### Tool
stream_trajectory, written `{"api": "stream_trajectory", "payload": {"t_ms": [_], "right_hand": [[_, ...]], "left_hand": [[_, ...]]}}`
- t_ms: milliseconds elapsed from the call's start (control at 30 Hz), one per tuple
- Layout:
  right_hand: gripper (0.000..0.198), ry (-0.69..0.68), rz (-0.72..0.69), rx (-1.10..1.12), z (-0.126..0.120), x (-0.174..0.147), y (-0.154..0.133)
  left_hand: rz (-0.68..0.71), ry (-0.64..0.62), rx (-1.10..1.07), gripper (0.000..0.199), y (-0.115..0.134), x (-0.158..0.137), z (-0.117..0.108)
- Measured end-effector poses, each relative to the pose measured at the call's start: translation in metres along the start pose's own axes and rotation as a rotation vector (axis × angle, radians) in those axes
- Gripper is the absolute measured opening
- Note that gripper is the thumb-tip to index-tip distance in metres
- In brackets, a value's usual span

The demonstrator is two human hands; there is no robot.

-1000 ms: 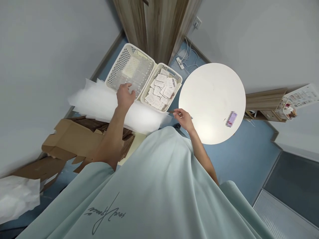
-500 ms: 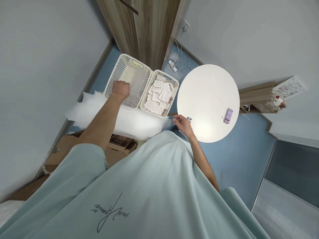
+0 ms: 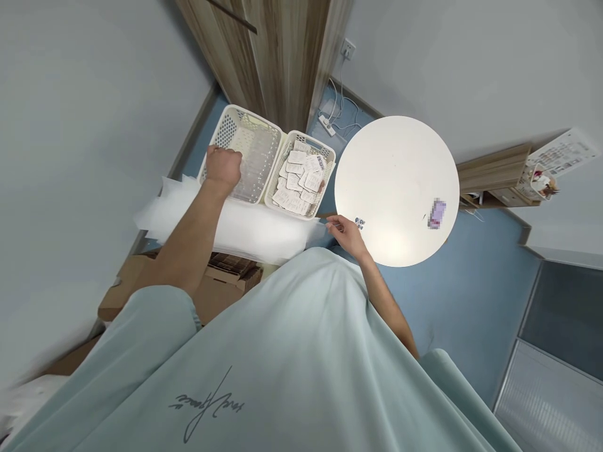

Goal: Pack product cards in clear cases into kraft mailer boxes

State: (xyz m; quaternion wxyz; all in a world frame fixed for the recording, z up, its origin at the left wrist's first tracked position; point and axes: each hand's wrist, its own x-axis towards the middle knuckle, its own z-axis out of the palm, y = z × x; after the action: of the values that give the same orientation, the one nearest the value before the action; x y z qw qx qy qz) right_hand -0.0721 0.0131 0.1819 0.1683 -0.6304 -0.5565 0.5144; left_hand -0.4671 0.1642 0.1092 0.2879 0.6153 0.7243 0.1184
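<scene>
My left hand (image 3: pixel 225 168) reaches over the near left side of a white plastic basket (image 3: pixel 226 125). Its fingers curl closed, and whatever they may grip is hidden. Clear plastic pieces or bags (image 3: pixel 257 160) lie in that basket, just right of the hand. A second white basket (image 3: pixel 325 149) stands beside it, holding many white printed cards (image 3: pixel 294 182). My right hand (image 3: pixel 347 235) hovers by the near left edge of a round white table (image 3: pixel 396 169). Loosely bent, its fingers are apart with nothing seen in them. Small blue-and-white pieces (image 3: pixel 360 223) lie on the table close by.
A blurred purple item (image 3: pixel 436 213) rests on the table's right part. White foam sheeting (image 3: pixel 254 232) lies in front of the baskets, with cardboard boxes (image 3: pixel 221 292) below. Behind stands a wooden cabinet (image 3: pixel 277 56); a power strip (image 3: pixel 326 124) with cables is on the floor.
The view has shifted slightly, so the table and shelf appear farther right. My left hand has moved slightly left and its wrist has turned a little. My right hand has hardly moved.
</scene>
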Motion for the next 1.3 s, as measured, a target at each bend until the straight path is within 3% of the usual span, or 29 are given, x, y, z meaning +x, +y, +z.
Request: {"api": "stream_trajectory", "payload": {"t_ms": [33, 100, 200, 333, 533, 767, 967, 1133, 1300], "right_hand": [[0.035, -0.003, -0.009, 0.002, 0.000, 0.000, 0.000], [0.036, -0.010, -0.028, 0.005, -0.002, 0.002, 0.000], [0.037, -0.020, -0.068, 0.027, -0.009, 0.004, -0.001], [0.039, -0.004, -0.115, 0.082, -0.026, 0.005, -0.002], [0.058, 0.103, -0.125, 0.224, -0.069, -0.004, 0.012], [0.065, 0.132, -0.086, 0.328, -0.124, -0.020, 0.071], [0.075, 0.240, -0.042, 0.305, -0.166, -0.042, 0.111], [0.093, 0.196, -0.009, 0.282, -0.179, -0.054, 0.125], [0.093, 0.179, -0.008, 0.316, -0.185, -0.047, 0.150]], "left_hand": [[-0.001, 0.017, 0.001, 0.019, 0.008, -0.003, -0.003], [-0.005, 0.049, -0.055, 0.024, 0.028, -0.009, -0.007], [-0.003, 0.066, -0.362, 0.031, 0.070, -0.024, -0.005], [0.072, -0.028, -0.744, 0.047, 0.138, -0.059, 0.011], [0.045, -0.236, -1.004, 0.072, 0.223, -0.120, 0.049], [-0.013, -0.383, -1.017, 0.078, 0.300, -0.157, 0.102], [-0.066, -0.333, -0.995, 0.073, 0.352, -0.175, 0.165], [-0.097, -0.273, -0.948, 0.059, 0.385, -0.191, 0.206], [-0.088, -0.268, -0.859, 0.059, 0.401, -0.197, 0.223]]}}
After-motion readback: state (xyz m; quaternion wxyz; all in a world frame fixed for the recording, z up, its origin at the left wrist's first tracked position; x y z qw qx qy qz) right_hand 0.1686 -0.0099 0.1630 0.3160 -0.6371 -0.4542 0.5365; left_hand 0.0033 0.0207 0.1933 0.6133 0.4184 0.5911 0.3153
